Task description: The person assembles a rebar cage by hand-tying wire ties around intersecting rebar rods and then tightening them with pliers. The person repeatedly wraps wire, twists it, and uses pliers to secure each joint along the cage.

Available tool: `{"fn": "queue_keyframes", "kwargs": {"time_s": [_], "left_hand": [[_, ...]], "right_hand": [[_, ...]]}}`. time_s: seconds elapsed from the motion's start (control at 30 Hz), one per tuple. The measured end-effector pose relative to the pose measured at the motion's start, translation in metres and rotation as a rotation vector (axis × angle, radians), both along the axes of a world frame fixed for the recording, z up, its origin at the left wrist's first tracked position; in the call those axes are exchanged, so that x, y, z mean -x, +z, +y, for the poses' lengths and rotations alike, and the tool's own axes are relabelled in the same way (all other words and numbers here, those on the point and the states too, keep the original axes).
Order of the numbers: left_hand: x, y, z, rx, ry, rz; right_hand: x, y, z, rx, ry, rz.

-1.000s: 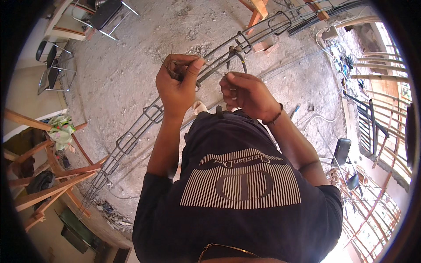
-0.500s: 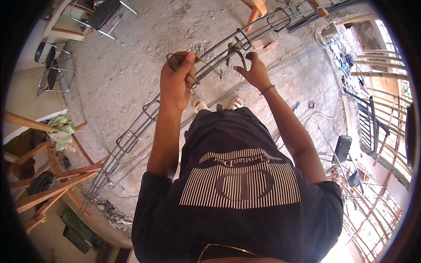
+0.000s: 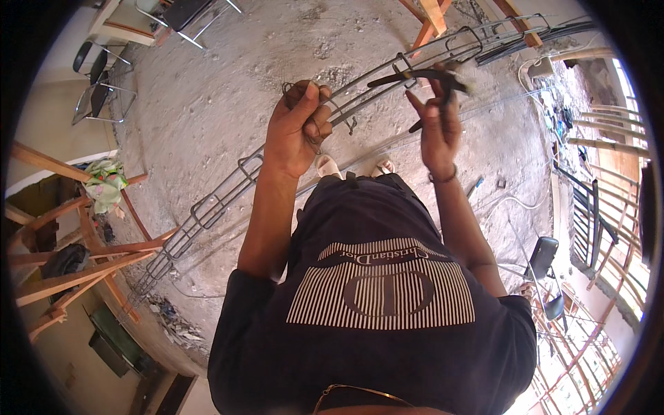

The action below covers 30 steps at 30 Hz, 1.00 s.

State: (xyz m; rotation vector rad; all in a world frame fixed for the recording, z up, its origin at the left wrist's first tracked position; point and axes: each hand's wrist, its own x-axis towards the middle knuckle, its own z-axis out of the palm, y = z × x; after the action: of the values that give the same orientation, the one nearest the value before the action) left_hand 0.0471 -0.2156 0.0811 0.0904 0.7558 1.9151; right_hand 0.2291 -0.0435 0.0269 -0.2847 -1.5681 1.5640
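My left hand (image 3: 296, 131) is closed around a small bundle of thin tie wire (image 3: 286, 88), with bent ends sticking out past the thumb and fingers. It is just above a long steel rebar cage (image 3: 249, 164) that runs diagonally from lower left to upper right. My right hand (image 3: 440, 135) grips dark pincers (image 3: 408, 75) above the cage. Their handles are spread, and one points left toward my left hand. Motion blurs the pincer head and the fingers around it.
Wooden trestles (image 3: 434, 19) stand near the cage's far end, beside a bundle of dark rods (image 3: 512, 47). More timber (image 3: 90, 277) is at the left, with folding chairs (image 3: 100, 83) beyond. My feet (image 3: 328, 166) are on rough concrete just behind the cage. A cable (image 3: 515, 200) lies at right.
My right hand has taken the pincers off the rebar cage and lifted them up and to the right. My left hand still holds the wire. The whole view has shifted slightly.
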Motion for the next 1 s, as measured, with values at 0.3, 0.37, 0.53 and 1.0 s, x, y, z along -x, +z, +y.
{"fn": "queue_keyframes", "kwargs": {"time_s": [0.3,0.37,0.53,1.0], "left_hand": [[-0.003,0.012,0.015,0.021,-0.01,0.033],[-0.003,0.016,0.017,0.012,0.001,0.055],[-0.008,0.024,0.03,0.045,0.124,0.156],[-0.017,0.052,0.053,0.016,0.195,0.408]], "right_hand": [[-0.04,0.152,0.026,0.633,0.6,0.62],[-0.058,0.159,0.021,0.598,0.598,0.519],[-0.072,0.134,-0.002,0.584,0.552,0.032],[-0.076,0.126,-0.013,0.386,0.671,-0.509]]}}
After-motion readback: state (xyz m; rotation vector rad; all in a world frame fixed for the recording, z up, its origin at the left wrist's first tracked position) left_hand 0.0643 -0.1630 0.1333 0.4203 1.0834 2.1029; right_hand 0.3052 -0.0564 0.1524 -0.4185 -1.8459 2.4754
